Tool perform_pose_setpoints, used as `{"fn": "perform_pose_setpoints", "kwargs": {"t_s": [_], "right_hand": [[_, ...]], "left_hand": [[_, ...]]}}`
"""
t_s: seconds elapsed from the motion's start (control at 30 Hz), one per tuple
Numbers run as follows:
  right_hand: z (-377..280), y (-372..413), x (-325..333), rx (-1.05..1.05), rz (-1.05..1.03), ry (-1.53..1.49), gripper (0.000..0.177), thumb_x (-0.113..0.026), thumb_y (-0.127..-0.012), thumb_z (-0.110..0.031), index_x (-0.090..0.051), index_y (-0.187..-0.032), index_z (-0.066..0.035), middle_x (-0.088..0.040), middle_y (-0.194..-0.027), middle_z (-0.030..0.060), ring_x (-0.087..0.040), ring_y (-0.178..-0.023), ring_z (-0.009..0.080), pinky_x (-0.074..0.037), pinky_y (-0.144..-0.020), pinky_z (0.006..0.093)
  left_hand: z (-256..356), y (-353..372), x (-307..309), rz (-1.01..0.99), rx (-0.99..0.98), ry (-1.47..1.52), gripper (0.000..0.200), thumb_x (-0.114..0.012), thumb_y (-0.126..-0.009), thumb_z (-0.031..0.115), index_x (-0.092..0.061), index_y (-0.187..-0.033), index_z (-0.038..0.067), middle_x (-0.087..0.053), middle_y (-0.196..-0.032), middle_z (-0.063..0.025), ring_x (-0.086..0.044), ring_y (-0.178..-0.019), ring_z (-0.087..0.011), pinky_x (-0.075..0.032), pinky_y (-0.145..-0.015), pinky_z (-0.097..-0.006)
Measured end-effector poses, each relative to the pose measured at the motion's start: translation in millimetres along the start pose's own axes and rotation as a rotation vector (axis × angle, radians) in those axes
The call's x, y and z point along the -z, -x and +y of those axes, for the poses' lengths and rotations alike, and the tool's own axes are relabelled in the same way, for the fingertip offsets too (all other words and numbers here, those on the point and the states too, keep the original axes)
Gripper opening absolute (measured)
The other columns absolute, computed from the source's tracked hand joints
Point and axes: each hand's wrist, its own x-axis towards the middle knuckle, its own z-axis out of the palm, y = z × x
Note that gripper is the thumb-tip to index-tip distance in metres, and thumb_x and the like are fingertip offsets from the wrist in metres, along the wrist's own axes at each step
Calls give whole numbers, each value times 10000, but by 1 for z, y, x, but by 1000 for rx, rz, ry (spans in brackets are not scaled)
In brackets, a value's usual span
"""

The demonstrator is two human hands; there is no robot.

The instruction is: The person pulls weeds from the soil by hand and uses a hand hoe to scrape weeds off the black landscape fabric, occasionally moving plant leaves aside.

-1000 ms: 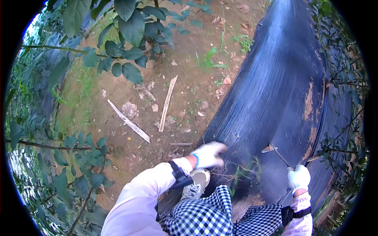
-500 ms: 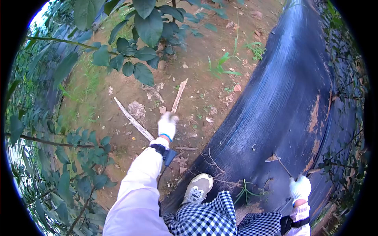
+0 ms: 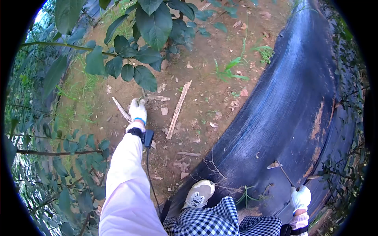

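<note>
Head cam: R hand [image 3: 301, 198] holds thin tool [image 3: 285, 174], L hand [image 3: 138, 109] nr stick [image 3: 121, 108].

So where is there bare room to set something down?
Widest: the middle of the black sheet, between the soil and the dirt streaks. Smaller gaps lie between the long wood strip and the sheet. Crowded: around the left hand, with a stick and leaves; between shoe and tool, with a weed.

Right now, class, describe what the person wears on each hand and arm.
The left hand and right hand wear white gloves, the left with a blue edge. Both sleeves are pale pinkish white. The left wrist has a black strap, dark box and black cable; a black band crosses the right sleeve.
</note>
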Motion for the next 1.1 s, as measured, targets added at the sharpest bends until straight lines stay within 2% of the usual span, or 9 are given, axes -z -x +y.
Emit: {"fn": "perform_pose_setpoints", "kwargs": {"t_s": [0.13,0.2,0.3,0.53,0.73,0.8,0.93,1.03,1.1], "right_hand": [[-2,-1,0,-15,-3,-19,277,-689,-731,-275,-689,-708,1,-642,-661,209,-655,-655,381,-513,-628,433],[-1,-1,0,-18,-19,-17,278,-688,-736,-271,-692,-714,6,-645,-666,212,-661,-656,375,-516,-630,425],[2,0,-2,-26,-35,-34,276,-689,-738,-267,-692,-717,9,-647,-669,214,-664,-656,371,-515,-629,424],[-5,-1,4,-9,-31,-39,283,-692,-744,-268,-693,-726,13,-649,-671,215,-665,-649,369,-509,-623,427],[-6,-6,6,-41,-66,-17,284,-703,-724,-267,-692,-727,16,-648,-677,219,-659,-653,378,-511,-632,432],[-5,-8,5,-43,-49,-28,286,-705,-718,-270,-690,-722,16,-648,-677,221,-657,-656,382,-512,-635,436],[-3,-16,7,-17,-43,0,298,-707,-713,-281,-687,-709,16,-645,-672,222,-656,-661,390,-516,-642,441],[0,-18,5,-39,-31,24,304,-709,-709,-287,-682,-694,15,-643,-667,220,-653,-664,396,-519,-647,443],[-4,-20,9,-61,-58,51,308,-710,-709,-291,-679,-688,15,-644,-670,219,-652,-663,396,-519,-647,445]], "left_hand": [[-18,33,33,-211,-29,-79,292,-613,-898,124,-612,-1170,18,-686,-1075,-109,-632,-1005,-220,-481,-884,-306],[-41,36,21,-113,242,240,321,-618,-898,110,-596,-1206,22,-684,-1091,-106,-635,-1005,-216,-486,-887,-310],[-16,41,31,84,350,177,260,-616,-856,66,-631,-1113,34,-690,-1005,-112,-635,-933,-209,-479,-855,-306],[47,47,28,-376,-228,-313,396,-684,-784,157,-610,-1157,45,-615,-1150,-175,-603,-1052,-338,-474,-911,-385],[19,6,6,76,76,-85,307,-633,-861,226,-630,-1073,4,-665,-1006,-238,-632,-996,-372,-472,-889,-419],[8,-24,17,156,100,-203,358,-638,-863,257,-604,-1116,7,-625,-1114,-259,-609,-1053,-371,-465,-897,-420],[12,-67,12,-214,-58,-634,321,-518,-942,284,-592,-1174,75,-577,-1251,-176,-554,-1123,-334,-441,-948,-390],[-83,-118,-48,-79,-480,-799,245,-482,-939,266,-677,-1027,146,-641,-1131,-87,-588,-994,-301,-474,-877,-366],[-7,-93,-30,-305,-108,189,327,-415,-966,245,-514,-1241,98,-548,-1220,-76,-488,-1127,-282,-371,-1005,-380]]}}
